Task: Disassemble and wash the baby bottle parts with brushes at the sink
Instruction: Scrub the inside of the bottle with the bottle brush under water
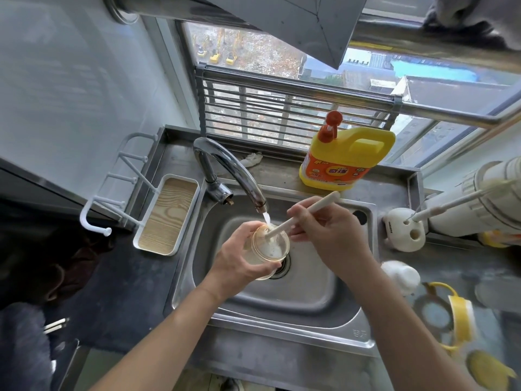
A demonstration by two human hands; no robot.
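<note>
Over the steel sink [304, 294], my left hand [239, 261] grips a clear amber-tinted baby bottle body [270, 249], mouth up, under the faucet [231, 167]. A thin stream of water runs from the spout into the bottle. My right hand [324, 232] holds the white handle of a bottle brush [307, 213], whose lower end is inside the bottle mouth. The brush head is hidden in the foamy water. To the right on the counter lie the yellow handled bottle collar [459, 317], a white nipple-like part [400, 277] and a yellow piece [485, 368].
A yellow detergent jug with a red pump [346, 159] stands behind the sink on the ledge. A white brush holder [403, 230] with a thin brush stands right of the basin. A white tray with wood-grain bottom [166, 215] sits left of it.
</note>
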